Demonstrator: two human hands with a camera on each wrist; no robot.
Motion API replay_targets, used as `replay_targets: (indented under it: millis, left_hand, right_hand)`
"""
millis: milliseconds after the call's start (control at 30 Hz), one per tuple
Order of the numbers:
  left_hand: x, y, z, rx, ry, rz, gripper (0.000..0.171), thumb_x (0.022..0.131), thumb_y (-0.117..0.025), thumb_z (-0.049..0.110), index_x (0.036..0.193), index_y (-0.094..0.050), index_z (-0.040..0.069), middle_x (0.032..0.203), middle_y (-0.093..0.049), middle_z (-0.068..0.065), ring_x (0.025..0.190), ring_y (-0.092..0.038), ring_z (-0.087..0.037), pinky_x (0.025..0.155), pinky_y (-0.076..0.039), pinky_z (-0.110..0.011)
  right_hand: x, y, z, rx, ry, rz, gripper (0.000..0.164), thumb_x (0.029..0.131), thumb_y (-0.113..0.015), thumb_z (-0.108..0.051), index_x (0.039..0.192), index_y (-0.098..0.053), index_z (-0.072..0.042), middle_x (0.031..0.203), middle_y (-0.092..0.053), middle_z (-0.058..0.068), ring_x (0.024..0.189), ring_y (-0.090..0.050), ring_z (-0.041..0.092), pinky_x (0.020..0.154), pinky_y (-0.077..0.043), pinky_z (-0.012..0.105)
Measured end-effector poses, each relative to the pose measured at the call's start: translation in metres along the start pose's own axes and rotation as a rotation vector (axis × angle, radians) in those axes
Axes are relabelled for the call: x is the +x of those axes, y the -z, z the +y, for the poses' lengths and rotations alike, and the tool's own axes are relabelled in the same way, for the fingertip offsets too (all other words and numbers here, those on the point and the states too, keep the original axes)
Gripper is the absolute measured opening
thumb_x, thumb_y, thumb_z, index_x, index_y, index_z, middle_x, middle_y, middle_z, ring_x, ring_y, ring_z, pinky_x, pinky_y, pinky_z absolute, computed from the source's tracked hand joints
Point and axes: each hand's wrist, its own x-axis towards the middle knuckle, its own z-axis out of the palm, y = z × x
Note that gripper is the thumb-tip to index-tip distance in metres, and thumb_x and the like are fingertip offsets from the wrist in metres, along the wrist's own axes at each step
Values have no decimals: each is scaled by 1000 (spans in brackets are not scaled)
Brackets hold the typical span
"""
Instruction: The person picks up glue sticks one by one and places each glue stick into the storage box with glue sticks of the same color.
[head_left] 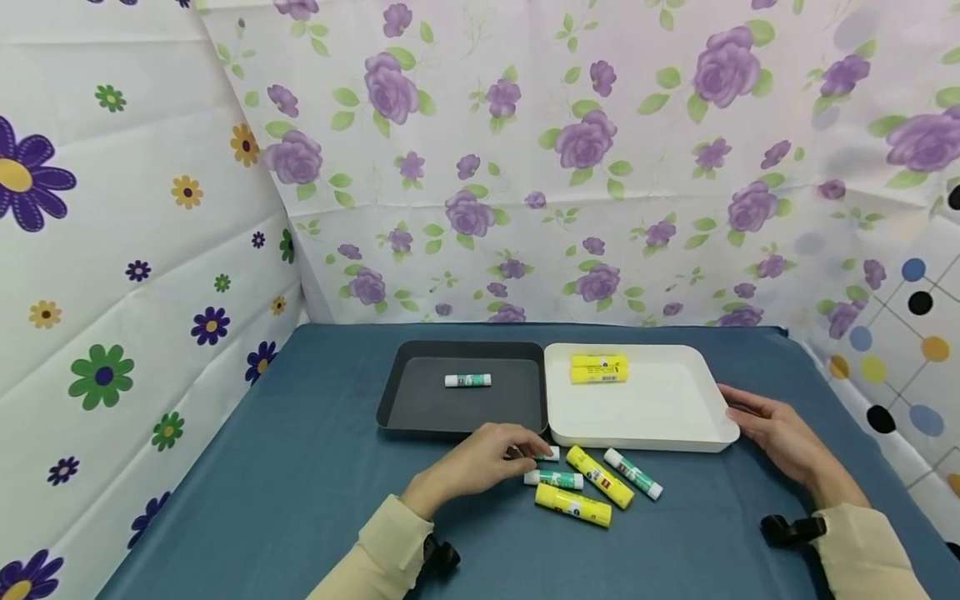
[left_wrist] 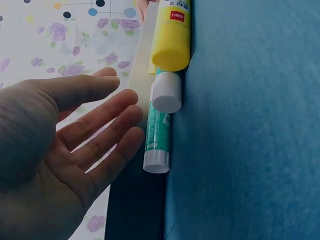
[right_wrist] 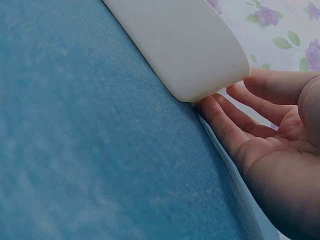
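My left hand hovers over glue sticks in front of the trays. Its fingers are apart, with nothing between them, in the left wrist view. Nearest is a green-and-white glue stick, partly hidden by the fingers. Beside it lie another green-and-white glue stick, two yellow glue sticks and, farther right, a third green-and-white one. At the right end of the white tray, my right hand touches the side with fairly straight fingers and thumb.
Left of the white tray, a dark grey tray holds one green-and-white glue stick. Yellow glue sticks lie together in the white tray. A blue cloth covers the table; flowered sheets hang behind.
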Motion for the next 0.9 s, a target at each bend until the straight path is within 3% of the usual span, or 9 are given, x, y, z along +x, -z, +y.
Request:
replay_targets:
  millis: [167, 400, 900]
  left_hand:
    - [2, -5, -1, 5, 14, -32, 28, 104, -66, 10, 130, -72, 18, 121, -73, 1, 101, -65, 1, 86, -54, -21]
    - [2, -7, -1, 64, 33, -72, 29, 103, -67, 14, 132, -72, 18, 123, -73, 7, 108, -65, 2, 92, -53, -21]
    - [2, -8, -5, 132, 26, -85, 29, 104, -67, 13, 131, -73, 20, 124, -72, 10, 106, -64, 2, 87, -53, -20]
  right_hand:
    - [0, 2, 0, -5, -5, 0, 66, 111, -54, -18, 162, -21, 6, 136, -48, -25, 119, -53, -15, 93, -49, 11]
    - [0, 2, -1, -1, -8, -9, 66, 111, -54, -18, 163, -20, 6, 137, -48, -26, 120, -51, -17, 94, -49, 11]
    - [0, 0, 1, 5, 4, -8, 66, 111, -53, -16, 162, -20, 7, 137, -48, -25, 120, -51, -17, 94, -48, 10]
